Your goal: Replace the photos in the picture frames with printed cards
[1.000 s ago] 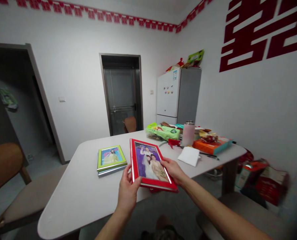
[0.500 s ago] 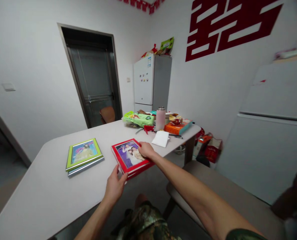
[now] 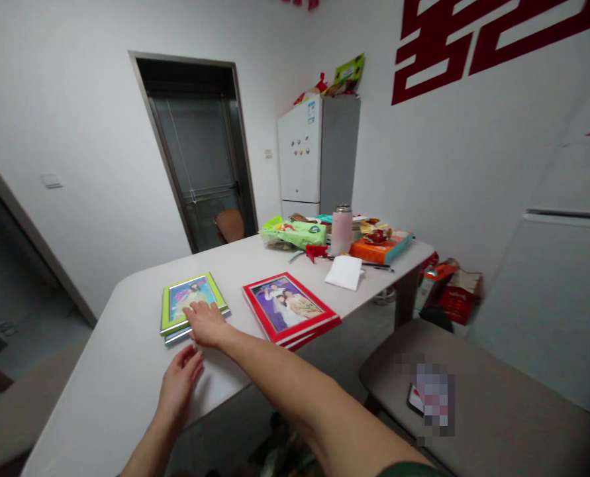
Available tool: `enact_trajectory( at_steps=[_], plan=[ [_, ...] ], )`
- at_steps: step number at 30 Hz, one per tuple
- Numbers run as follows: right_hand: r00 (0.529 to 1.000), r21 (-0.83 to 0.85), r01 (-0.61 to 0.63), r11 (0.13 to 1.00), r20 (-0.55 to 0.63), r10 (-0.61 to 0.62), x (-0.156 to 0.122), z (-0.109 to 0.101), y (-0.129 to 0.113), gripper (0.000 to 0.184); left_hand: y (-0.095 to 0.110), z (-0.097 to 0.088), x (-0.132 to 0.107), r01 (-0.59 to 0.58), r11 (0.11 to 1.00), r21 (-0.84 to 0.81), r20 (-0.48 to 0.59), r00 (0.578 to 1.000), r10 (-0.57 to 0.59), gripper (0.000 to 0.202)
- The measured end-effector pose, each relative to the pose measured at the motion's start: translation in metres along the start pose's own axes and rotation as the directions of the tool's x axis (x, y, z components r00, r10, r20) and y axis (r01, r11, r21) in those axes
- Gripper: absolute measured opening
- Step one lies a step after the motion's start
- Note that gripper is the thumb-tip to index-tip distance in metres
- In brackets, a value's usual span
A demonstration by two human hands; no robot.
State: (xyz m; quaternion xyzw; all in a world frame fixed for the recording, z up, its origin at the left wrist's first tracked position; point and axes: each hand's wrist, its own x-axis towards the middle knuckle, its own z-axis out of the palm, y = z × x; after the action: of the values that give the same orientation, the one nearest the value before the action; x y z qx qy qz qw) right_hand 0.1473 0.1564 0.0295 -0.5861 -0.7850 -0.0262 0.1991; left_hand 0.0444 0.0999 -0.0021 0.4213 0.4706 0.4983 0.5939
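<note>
A picture frame with a lime-green border (image 3: pixel 167 307) lies on top of a silver-blue frame (image 3: pixel 178 336) on the left part of the white table (image 3: pixel 130 344). My right hand (image 3: pixel 208 322) reaches across and rests on the near right part of the green frame, fingers stretched over its picture. Just in front of the frames is my left hand (image 3: pixel 179 381), loosely curled with nothing in it. To the right lies a red picture frame (image 3: pixel 302 331), stacked on another red-edged one, neither touched by a hand. Its photo shows people in wedding clothes.
A folded white paper (image 3: pixel 344 273), a pink bottle (image 3: pixel 342 232), a green packet (image 3: pixel 302 234) and an orange box (image 3: pixel 377 250) crowd the table's far end. A grey-brown bench (image 3: pixel 473 377) with a blurred-out phone-like object stands at the right.
Both hands have let go of the red frames, which now lie on the table. My right hand has moved left onto the green frame, and my left hand has shifted left. The view has turned.
</note>
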Motion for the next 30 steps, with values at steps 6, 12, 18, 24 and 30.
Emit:
enact_trajectory(
  at_steps=[6,12,18,24,30],
  plan=[
    [0.999,-0.049,0.040,0.998,0.011,-0.040,-0.002,0.005,0.001,0.021,0.000,-0.007,0.000,0.066,0.975,-0.211,-0.051,0.996,-0.078,0.008],
    [0.999,-0.049,0.037,0.998,0.000,-0.037,-0.030,0.002,-0.004,0.030,-0.002,-0.006,-0.002,0.086,0.927,-0.365,-0.088,0.988,-0.126,0.007],
    [0.999,-0.032,0.010,0.999,-0.038,-0.011,-0.041,0.003,0.005,0.030,-0.002,-0.006,-0.005,0.054,0.912,-0.407,-0.103,0.989,-0.105,0.003],
    [0.981,0.296,0.124,0.947,-0.182,-0.071,-0.074,-0.018,-0.022,0.042,0.014,0.010,-0.022,-0.063,0.873,-0.483,-0.010,0.998,0.066,0.015],
    [0.958,0.651,0.082,0.755,-0.259,0.120,-0.142,-0.033,-0.018,0.036,0.020,0.009,-0.050,-0.215,0.861,-0.461,-0.134,0.976,0.172,0.026]
  ],
)
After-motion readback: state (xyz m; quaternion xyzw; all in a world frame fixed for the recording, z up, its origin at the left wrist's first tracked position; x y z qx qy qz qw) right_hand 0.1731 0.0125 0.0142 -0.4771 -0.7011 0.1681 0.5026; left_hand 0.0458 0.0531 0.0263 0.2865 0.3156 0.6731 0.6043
